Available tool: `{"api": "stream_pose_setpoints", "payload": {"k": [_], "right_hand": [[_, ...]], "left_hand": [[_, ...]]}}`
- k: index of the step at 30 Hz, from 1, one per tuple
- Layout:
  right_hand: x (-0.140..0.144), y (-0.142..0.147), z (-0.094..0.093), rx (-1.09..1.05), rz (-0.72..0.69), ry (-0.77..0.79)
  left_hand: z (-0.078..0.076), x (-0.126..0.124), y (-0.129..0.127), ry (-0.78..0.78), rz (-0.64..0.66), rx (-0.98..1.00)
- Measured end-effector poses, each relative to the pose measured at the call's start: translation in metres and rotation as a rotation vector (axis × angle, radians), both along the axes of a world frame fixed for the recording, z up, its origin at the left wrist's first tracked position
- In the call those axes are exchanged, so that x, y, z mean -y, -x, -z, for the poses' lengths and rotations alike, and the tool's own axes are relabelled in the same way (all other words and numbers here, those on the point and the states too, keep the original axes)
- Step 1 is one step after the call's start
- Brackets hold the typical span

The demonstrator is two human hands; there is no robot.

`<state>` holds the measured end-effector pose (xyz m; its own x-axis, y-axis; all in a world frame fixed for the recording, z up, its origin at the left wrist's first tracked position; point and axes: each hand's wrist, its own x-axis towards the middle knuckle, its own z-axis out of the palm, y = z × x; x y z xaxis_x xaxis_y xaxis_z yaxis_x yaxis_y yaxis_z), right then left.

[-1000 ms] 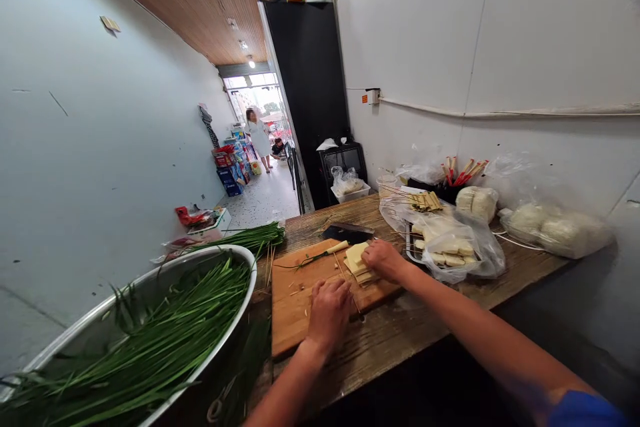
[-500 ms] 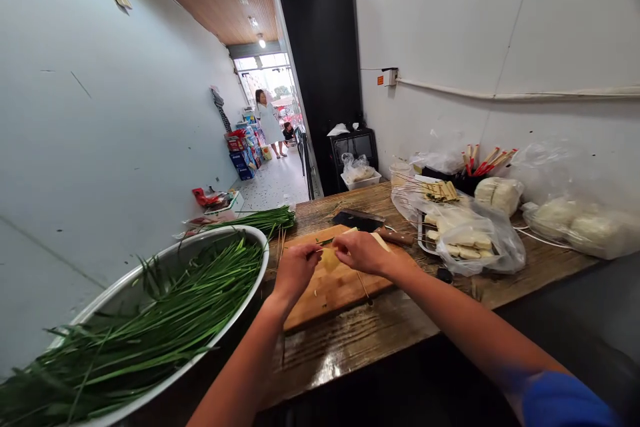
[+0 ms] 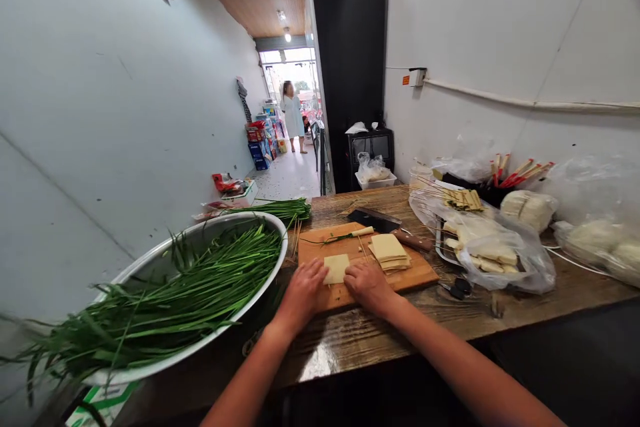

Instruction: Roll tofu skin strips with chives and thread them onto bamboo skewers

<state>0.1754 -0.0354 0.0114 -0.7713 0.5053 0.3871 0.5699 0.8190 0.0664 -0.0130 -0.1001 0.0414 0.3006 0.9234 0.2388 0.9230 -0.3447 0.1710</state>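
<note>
A square pale-yellow tofu sheet [image 3: 337,267] lies flat on the wooden cutting board [image 3: 325,303]. My left hand [image 3: 306,285] has its curled fingers at the sheet's left edge. At the right edge, my right hand [image 3: 370,287] grips with bent fingers; the thumbs are mostly hidden. Right of the hands is a stack of tofu sheets [image 3: 389,252], with a thin skewer [image 3: 365,253] beside it. Behind the sheet lies a tofu roll [image 3: 363,231] with green chives [image 3: 337,238] sticking out of its left end. A cleaver [image 3: 375,219] rests behind the board.
A big metal basin [image 3: 280,230] heaped with chives stands left, with a chive bundle [image 3: 295,209] behind it. To the right are a plastic-covered tray [image 3: 440,240], finished rolls on skewers [image 3: 465,200], small black scissors [image 3: 457,288] and bagged white food [image 3: 600,240]. A person stands near the doorway.
Both hands have come down from above the board to the sheet, which now lies flat between them. The tofu roll and the stack are now uncovered. The view has shifted left.
</note>
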Motion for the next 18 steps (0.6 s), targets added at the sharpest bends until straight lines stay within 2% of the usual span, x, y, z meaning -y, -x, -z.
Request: {"api": "stream_pose_setpoints", "payload": {"k": [3,6,10,12,14,16,18], "right_hand": [[0.006,-0.003,-0.003,-0.007,-0.010,0.046],[0.009,-0.003,-0.012,0.032,-0.003,0.142],[0.007,0.002,-0.035,0.207,0.050,0.314],[0.005,0.012,-0.054,0.269,0.106,0.320],[0.006,0.029,-0.076,0.214,0.130,0.258],[0.009,0.055,-0.100,0.089,0.053,0.188],[0.013,0.089,-0.120,0.032,-0.087,0.151]], "left_hand": [[0.007,0.016,-0.010,0.042,-0.006,-0.065],[0.012,0.029,-0.014,0.058,-0.112,-0.064],[0.006,0.049,-0.015,0.032,-0.216,-0.011],[-0.007,0.064,-0.016,0.068,-0.217,0.014],[-0.026,0.082,-0.013,0.162,-0.182,0.051],[-0.048,0.100,0.000,0.247,-0.083,0.140],[-0.071,0.112,0.024,0.197,-0.063,0.233]]}}
